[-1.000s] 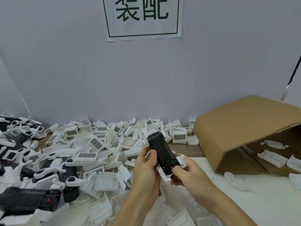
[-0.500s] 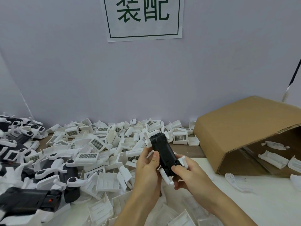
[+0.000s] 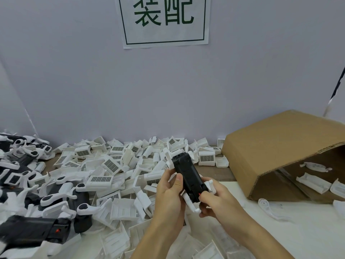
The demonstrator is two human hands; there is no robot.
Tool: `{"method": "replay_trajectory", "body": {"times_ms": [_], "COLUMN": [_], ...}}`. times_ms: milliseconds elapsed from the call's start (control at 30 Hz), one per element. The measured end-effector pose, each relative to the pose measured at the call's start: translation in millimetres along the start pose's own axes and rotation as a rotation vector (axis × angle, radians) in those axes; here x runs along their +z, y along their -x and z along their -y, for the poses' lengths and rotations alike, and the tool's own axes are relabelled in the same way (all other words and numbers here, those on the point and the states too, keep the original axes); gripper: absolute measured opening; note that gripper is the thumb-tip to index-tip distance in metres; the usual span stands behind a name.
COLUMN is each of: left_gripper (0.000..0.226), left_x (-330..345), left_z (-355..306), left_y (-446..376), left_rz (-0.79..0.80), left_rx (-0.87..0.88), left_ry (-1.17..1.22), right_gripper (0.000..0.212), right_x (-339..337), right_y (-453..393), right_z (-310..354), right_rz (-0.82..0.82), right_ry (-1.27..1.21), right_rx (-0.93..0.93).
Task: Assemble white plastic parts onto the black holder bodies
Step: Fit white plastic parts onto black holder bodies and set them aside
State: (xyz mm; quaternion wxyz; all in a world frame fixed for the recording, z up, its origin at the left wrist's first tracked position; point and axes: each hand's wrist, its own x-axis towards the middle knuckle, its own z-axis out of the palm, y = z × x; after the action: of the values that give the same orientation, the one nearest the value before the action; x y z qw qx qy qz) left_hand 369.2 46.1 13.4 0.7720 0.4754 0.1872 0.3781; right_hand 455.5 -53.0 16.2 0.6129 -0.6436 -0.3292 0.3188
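Fingers (image 3: 179,179) on my left hand (image 3: 169,195) are curled round the black holder body (image 3: 189,176), thumb lying along its left edge, so that one's got a firm hold. My right hand (image 3: 217,200) is pinching the near end of the same body, thumb tip pressed right by a small red spot, with the other fingers wrapped underneath. White plastic parts (image 3: 191,203) stick out at that near end, one arm poking down between my two hands and another just behind my right fingers. Whole thing is held up off the table (image 3: 298,238), tilted so the far end points away and a bit left.

Behind and left of my fingers there's a big heap of loose white parts (image 3: 104,176), lots of them with a dark grid patch. Further left of my left hand sits a pile of finished holders (image 3: 37,206), black with white arms. Right of my right hand a cardboard box (image 3: 276,148) lies on its side, a few white pieces inside it, and one curved white bracket (image 3: 268,208) lies on the table just in front of it. Up on the wall past my fingers hangs a paper sign (image 3: 164,21) with green characters.
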Motion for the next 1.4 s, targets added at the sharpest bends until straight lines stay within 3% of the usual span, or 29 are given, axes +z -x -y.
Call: {"method": "replay_trajectory", "body": {"times_ms": [267, 500, 567, 700, 900, 1000, 1100, 1200, 1300, 1400], "left_gripper": [0.021, 0.044, 0.049, 0.053, 0.054, 0.043, 0.037, 0.041, 0.022, 0.013], "left_x": [0.3, -2.9, -3.1, -0.9, 2.3, 1.8, 0.2, -1.2, -1.2, 0.1], "left_z": [0.3, -2.0, -1.0, -2.1, -5.2, -6.9, -6.5, -4.4, -1.4, -0.1], "left_y": [-0.5, -4.1, -4.6, -3.7, -2.5, -1.2, -1.5, -2.2, -2.3, -0.3], "left_rz": [-0.008, -0.132, -0.167, -0.179, -0.162, -0.116, -0.070, -0.049, -0.033, -0.021], "left_rx": [-0.003, 0.095, 0.084, 0.063, 0.056, 0.056, 0.083, 0.115, 0.201, 0.217], "left_ry": [0.082, 0.059, 0.015, 0.001, 0.101, 0.146, 0.162, 0.107, -0.140, -0.210], "right_gripper": [0.034, 0.023, 0.031, 0.032, 0.073, 0.062, 0.042, 0.047, 0.057, 0.045], "right_x": [2.1, -0.1, -1.2, 5.7, 5.3, 4.9, 2.1, 0.4, -1.2, -5.2], "right_y": [0.8, 4.3, 6.0, 12.5, 12.3, 12.1, 10.4, 9.6, 7.1, 3.1], "right_z": [1.7, 9.3, 9.2, 11.1, 14.5, 13.2, 12.1, 14.7, 15.4, 12.9], "right_rz": [-0.026, -0.064, -0.089, -0.079, -0.141, -0.163, -0.184, -0.200, -0.205, -0.150], "right_ry": [0.016, -0.062, -0.015, 0.304, 0.577, 0.595, 0.471, 0.275, 0.089, -0.209], "right_rx": [-0.004, -0.095, -0.175, -0.321, -0.339, -0.402, -0.509, -0.500, -0.409, -0.245]}}
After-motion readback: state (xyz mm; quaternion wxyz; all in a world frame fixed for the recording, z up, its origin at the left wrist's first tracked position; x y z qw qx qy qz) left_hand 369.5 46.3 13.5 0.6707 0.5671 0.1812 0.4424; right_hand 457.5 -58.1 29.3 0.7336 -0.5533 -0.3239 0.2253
